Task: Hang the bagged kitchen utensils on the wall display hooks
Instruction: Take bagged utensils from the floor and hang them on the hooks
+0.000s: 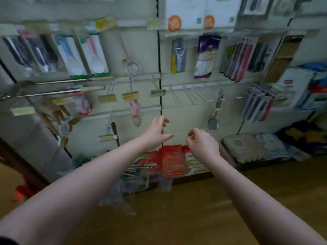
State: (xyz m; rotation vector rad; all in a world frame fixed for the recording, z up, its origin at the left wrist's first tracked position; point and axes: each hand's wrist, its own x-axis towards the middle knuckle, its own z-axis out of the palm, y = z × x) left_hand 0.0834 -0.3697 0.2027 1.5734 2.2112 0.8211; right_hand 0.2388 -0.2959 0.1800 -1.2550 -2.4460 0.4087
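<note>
Both my arms reach toward the wall display. My left hand (155,133) is in front of the dark seam between two panels, fingers spread, thumb pointing right, holding nothing. My right hand (201,142) is a little lower and to the right, fingers curled in with thumb and forefinger almost touching; I see nothing in it. A row of bare white wire hooks (187,97) juts from the wall above both hands. A bagged metal spoon (214,119) hangs right of them, a bagged pink spoon (135,110) to the left. Clear bags with utensils (134,181) lie on the floor below.
Boxed spoons (70,55), a peeler (178,55) and chopstick packs (238,59) hang higher up. Wooden utensils (56,114) and long-handled ladles (53,92) stick out at the left. Red packets (172,160) and egg trays (244,149) sit on the bottom shelf. The floor is wood.
</note>
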